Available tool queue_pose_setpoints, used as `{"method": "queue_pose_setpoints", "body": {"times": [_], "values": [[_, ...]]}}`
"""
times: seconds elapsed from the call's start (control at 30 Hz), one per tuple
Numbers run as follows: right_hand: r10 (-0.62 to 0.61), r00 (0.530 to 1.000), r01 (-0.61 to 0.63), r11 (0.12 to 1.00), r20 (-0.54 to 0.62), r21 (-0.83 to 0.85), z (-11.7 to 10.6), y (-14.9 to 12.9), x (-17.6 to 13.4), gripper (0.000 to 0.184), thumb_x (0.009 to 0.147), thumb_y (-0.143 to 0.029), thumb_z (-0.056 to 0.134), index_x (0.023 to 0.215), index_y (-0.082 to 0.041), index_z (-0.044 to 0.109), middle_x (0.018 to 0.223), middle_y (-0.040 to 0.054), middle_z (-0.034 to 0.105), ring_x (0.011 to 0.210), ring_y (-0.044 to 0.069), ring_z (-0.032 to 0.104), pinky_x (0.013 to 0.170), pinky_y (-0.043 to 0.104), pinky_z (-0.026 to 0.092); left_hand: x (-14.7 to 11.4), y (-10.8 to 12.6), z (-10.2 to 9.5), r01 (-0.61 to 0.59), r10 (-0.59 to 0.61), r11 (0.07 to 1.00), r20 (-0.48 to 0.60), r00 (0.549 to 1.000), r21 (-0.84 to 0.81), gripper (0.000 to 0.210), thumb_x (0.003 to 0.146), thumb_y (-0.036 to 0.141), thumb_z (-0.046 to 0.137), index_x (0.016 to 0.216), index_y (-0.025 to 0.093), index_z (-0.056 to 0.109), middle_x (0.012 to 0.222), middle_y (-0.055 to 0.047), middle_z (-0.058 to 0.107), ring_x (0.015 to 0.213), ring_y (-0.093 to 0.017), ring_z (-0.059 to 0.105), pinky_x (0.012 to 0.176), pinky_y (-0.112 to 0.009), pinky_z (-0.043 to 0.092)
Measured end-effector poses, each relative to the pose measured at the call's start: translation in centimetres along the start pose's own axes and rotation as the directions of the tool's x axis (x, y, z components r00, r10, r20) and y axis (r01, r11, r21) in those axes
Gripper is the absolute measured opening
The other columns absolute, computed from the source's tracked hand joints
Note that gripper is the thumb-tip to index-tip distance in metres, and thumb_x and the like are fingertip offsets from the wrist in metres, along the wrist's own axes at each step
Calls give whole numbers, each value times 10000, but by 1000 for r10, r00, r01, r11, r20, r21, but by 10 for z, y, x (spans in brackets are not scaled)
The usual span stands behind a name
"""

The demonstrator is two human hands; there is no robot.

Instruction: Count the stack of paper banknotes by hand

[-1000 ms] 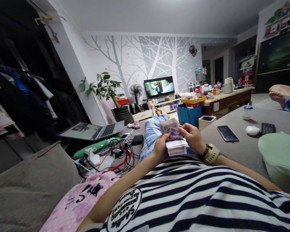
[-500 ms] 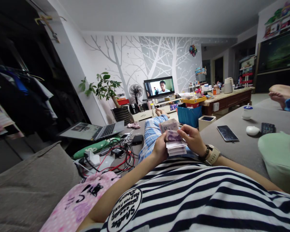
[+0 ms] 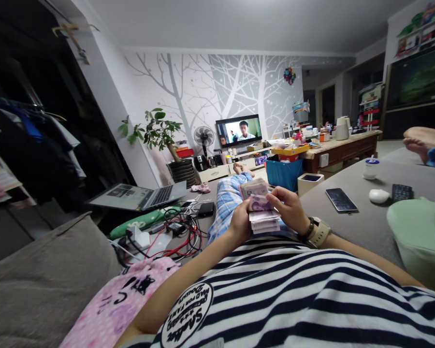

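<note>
A folded stack of purple banknotes (image 3: 261,203) is held above my lap, its upper part standing up and its lower ends fanned toward my belly. My left hand (image 3: 241,221) is closed round the left side of the stack, thumb on the front. From the right, my right hand (image 3: 289,209) pinches the edge of a note with thumb and forefinger; its other fingers are curled. A cream watch (image 3: 319,233) and a dark bracelet sit on my right wrist. Below the notes are my striped shirt and blue checked trousers (image 3: 224,203).
Left of my legs lie a laptop (image 3: 145,198), tangled cables (image 3: 192,237) and a black box (image 3: 206,209). On the grey sofa to the right are a phone (image 3: 341,200), a white mouse (image 3: 379,195), a remote (image 3: 402,192), a small cup (image 3: 370,169) and a green container (image 3: 416,237). Another person's foot (image 3: 420,140) rests far right.
Both hands stay nearly in place on the banknotes. The upper part of the stack and the pinched note have shifted very slightly.
</note>
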State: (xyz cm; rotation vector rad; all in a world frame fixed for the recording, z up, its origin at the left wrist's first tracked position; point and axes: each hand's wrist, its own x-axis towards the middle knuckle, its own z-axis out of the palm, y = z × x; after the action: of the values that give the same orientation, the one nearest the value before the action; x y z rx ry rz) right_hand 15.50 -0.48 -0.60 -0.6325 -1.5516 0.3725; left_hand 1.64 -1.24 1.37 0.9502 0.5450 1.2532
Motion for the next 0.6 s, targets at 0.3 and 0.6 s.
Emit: {"method": "queue_pose_setpoints", "body": {"times": [0.3, 0.6], "values": [[3, 1000, -3, 1000, 7, 4, 0, 0, 0, 340, 847, -468, 522, 655, -188, 517, 562, -25, 456, 527, 109, 376, 499, 241, 313, -1, 2, 1, 8, -8, 1000, -12, 1000, -8, 251, 786, 307, 566, 893, 110, 677, 677, -64, 687, 675, -211, 659, 665, -310, 511], [-9, 999, 6, 998, 47, 67, -2, -4, 0, 403, 907, -459, 413, 634, -189, 539, 561, 0, 537, 521, 118, 432, 516, 248, 349, 1, 1, 0, 97, -97, 993, 7, 995, -63, 303, 836, 294, 467, 989, 124, 666, 755, -80, 709, 726, -227, 674, 719, -345, 517]]}}
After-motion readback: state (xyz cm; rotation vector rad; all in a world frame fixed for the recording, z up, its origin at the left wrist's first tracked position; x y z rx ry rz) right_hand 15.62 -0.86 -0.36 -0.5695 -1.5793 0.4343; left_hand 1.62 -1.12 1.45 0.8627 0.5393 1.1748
